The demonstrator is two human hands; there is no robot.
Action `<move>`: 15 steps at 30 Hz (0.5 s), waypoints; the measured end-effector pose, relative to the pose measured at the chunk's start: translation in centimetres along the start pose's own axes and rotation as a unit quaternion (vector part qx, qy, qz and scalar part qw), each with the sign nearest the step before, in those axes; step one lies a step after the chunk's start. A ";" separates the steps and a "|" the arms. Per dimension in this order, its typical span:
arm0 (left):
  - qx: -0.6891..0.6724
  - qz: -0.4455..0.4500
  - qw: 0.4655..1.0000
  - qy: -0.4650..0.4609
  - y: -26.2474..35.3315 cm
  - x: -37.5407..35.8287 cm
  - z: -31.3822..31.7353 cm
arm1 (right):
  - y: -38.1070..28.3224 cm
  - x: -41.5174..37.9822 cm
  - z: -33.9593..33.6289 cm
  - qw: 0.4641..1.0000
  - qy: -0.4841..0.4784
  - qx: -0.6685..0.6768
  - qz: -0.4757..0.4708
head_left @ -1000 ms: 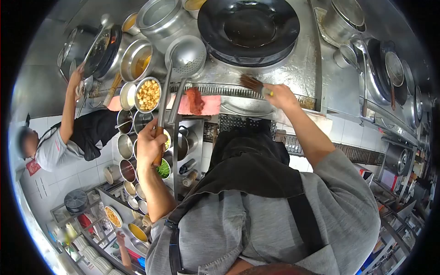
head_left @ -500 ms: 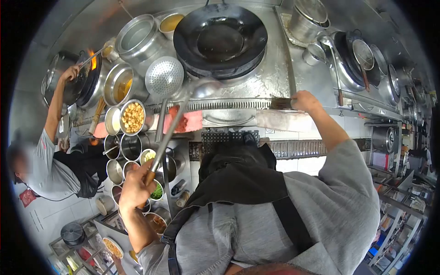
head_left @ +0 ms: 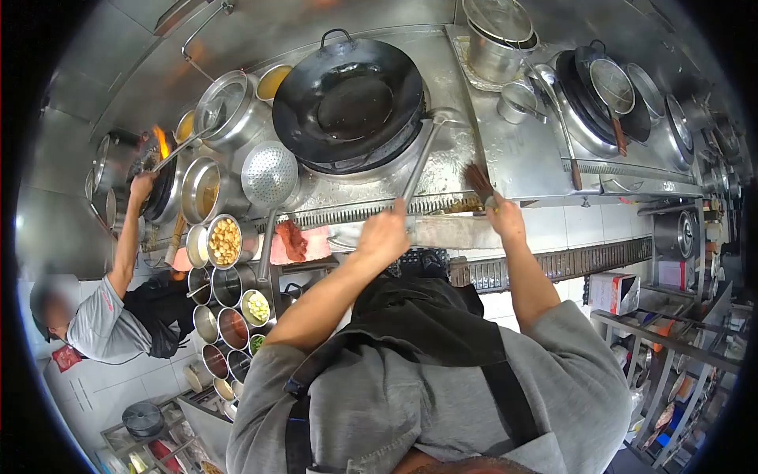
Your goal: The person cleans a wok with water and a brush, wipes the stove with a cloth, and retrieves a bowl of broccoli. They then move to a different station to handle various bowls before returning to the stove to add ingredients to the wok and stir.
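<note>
My left hand (head_left: 384,237) is closed round the wooden handle of a long ladle (head_left: 422,158). The ladle's bowl rests on or just above the steel range top, right of a large black wok (head_left: 355,103) with little or nothing visible inside. In my right hand (head_left: 507,220) is a wok brush (head_left: 478,180), its dark bristles angled towards the range top near the front edge. A perforated skimmer (head_left: 269,175) lies left of the wok, its handle pointing towards me. Beside that handle a red cloth (head_left: 293,240) lies on the front ledge.
Left stand several steel pots, including one of golden chunks (head_left: 224,242) and one of pale cut pieces (head_left: 256,307). A co-worker (head_left: 110,316) tends a flaming wok at far left. To the right are a lidded pot (head_left: 499,47), stacked woks (head_left: 588,103) and a strainer (head_left: 612,85).
My left hand has swung the ladle from over the ingredient pots rightward to the range top. My right hand has shifted slightly left and down, the brush now tilted. The camera view has shifted.
</note>
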State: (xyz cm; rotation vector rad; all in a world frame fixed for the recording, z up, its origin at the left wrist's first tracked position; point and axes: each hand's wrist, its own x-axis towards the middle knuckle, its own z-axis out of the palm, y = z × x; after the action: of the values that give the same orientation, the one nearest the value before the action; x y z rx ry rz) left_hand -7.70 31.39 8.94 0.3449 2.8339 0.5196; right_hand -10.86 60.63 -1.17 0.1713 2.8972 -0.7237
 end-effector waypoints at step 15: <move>-0.321 0.087 0.942 -0.049 11.9 4.5 11.7 | 4.7 -3.1 -1.8 0.876 -0.139 0.449 0.109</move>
State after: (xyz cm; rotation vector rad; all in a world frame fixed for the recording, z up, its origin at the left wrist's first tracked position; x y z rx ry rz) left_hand -6.52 47.09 1.88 0.4674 2.3711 1.3635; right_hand -7.32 65.37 -1.23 0.4345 2.0156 -1.8019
